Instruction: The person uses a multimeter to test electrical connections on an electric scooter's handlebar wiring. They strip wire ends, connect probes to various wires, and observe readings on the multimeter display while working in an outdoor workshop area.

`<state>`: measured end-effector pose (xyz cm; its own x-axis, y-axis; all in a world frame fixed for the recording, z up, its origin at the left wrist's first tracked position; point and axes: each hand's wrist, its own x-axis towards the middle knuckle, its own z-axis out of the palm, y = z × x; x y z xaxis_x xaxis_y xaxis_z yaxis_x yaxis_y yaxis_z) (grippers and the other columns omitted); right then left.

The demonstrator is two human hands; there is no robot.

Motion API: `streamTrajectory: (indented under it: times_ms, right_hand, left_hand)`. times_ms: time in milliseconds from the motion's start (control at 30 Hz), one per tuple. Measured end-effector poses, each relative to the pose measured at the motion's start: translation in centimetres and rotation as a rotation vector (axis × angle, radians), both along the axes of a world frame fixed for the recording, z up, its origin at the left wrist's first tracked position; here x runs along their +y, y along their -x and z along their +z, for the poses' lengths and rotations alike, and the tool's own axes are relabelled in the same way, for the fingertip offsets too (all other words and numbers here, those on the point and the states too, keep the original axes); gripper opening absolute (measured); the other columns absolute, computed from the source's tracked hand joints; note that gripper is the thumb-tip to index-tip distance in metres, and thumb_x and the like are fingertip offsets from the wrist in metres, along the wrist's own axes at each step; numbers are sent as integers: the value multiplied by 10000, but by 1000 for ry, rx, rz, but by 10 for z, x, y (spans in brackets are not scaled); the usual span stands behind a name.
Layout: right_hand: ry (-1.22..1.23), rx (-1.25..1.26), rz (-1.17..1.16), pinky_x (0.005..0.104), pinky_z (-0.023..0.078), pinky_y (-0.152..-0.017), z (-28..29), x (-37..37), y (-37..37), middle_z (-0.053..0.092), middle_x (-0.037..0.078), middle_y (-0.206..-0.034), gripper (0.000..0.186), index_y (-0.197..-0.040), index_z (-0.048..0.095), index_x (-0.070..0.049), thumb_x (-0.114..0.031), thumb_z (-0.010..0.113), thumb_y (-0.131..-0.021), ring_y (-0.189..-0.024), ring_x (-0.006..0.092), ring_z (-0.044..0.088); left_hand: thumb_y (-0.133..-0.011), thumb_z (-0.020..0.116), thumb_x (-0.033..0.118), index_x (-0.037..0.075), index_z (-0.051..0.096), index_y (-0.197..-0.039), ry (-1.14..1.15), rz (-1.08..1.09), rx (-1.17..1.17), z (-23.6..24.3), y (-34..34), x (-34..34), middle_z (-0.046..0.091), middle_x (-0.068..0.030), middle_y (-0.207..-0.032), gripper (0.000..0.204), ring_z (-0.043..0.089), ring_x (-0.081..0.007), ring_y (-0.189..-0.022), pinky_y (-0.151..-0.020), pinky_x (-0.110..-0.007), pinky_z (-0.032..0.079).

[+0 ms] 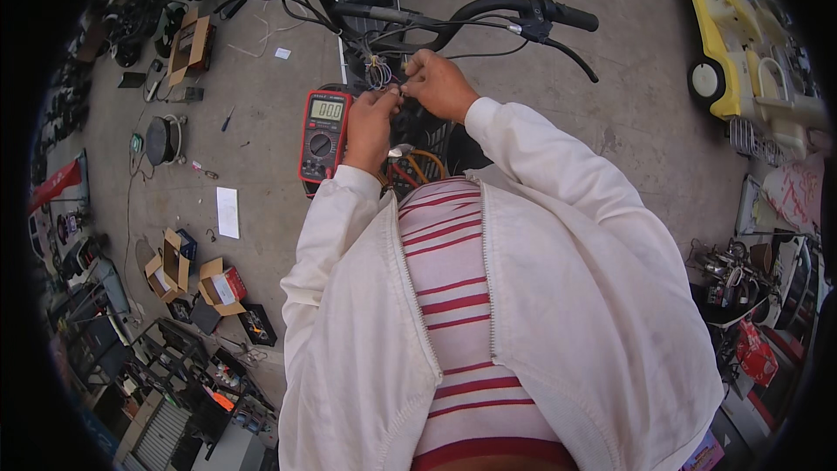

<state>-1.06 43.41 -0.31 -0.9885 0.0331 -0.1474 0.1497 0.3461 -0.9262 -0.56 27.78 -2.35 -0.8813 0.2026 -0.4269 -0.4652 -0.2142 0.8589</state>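
My left hand [370,129] and my right hand [443,87] meet fingertip to fingertip below the handlebar [375,12] of an electric bike. Both are closed in a pinch; what sits between the fingers is too small to make out. A bundle of thin wires [377,74] hangs right beside the fingertips, just beyond my left hand. Left of that hand is a red digital multimeter [323,126] with its display lit up and a round dial in its middle. Orange cables [425,160] show between my forearms, partly hidden by my body.
At the left, an open cardboard box [188,48], a screwdriver [228,119], a white sheet [227,212] and more boxes [221,286] lie on the concrete floor. A yellow vehicle body [711,44] stands at the far right. The brake lever [571,57] juts out beyond my right hand.
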Motion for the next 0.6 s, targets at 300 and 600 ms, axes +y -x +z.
streamTrajectory:
  times_ms: [300,600]
  right_hand:
    - [-26,56,8,302,488,-652,6,-3,0,632,100,-758,196,-891,543,2,-57,686,-771,-708,170,621]
    - [-80,67,13,327,496,-655,7,-6,6,647,123,-775,186,-881,563,5,-72,686,-765,-717,201,636]
  left_hand:
    - [-880,612,86,-2,600,-967,-97,36,-86,5,0,-3,610,-20,-856,125,546,-79,-739,-636,-199,427]
    - [-869,635,88,8,606,-977,-41,-82,-112,17,3,-5,599,13,-818,138,532,-48,-646,-553,-173,392]
